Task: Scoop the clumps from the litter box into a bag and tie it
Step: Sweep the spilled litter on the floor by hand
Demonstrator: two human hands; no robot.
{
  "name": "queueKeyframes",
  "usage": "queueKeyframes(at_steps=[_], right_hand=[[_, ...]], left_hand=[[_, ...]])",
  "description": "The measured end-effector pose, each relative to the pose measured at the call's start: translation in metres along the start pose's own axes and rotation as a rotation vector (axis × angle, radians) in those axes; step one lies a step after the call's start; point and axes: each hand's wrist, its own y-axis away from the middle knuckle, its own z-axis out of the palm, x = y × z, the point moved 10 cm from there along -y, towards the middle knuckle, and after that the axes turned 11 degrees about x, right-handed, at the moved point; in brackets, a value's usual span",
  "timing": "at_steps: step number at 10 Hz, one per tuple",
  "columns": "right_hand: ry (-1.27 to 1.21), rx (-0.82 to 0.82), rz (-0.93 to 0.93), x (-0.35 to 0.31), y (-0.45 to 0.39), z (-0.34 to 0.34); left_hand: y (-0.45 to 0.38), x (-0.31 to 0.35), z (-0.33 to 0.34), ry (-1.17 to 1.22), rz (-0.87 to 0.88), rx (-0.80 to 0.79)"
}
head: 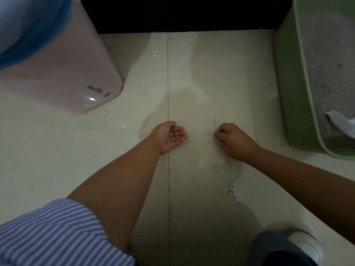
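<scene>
The green litter box (286,89) stands at the right edge, holding grey litter (326,60) and a white piece of paper or plastic (340,121) near its front. On the pale floor tiles, my left hand (169,136) lies palm up, cupped, with a few dark litter grains in the palm. My right hand (232,141) is a short way to its right, knuckles up, fingers curled down with the fingertips on the floor among scattered grains (211,133). I cannot tell whether those fingers pinch anything. No bag or scoop is in view.
A pink bin (76,73) with a blue liner (28,25) stands at the upper left. A dark baseboard (182,16) runs along the back. More spilled grains (230,191) lie near my right forearm. My white shoe (303,242) is at the bottom right.
</scene>
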Motion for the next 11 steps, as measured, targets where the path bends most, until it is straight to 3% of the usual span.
queueKeyframes(at_steps=[3, 4, 5, 7, 11], right_hand=[[-0.117, -0.051, 0.178, 0.006, -0.007, -0.002], [0.077, 0.009, -0.106, -0.018, -0.011, -0.011], [0.178, -0.135, -0.007, -0.002, -0.007, 0.01], [-0.073, -0.074, 0.063, 0.005, -0.013, -0.001], [0.028, -0.033, -0.032, 0.006, -0.013, 0.004]], left_hand=[[0.002, 0.001, 0.003, -0.008, 0.009, 0.009], [0.004, 0.001, 0.006, -0.012, 0.008, 0.005], [0.004, 0.0, 0.008, -0.009, 0.008, 0.001], [0.002, -0.002, 0.004, 0.022, -0.001, 0.004], [0.0, -0.003, 0.005, 0.028, -0.003, -0.017]])
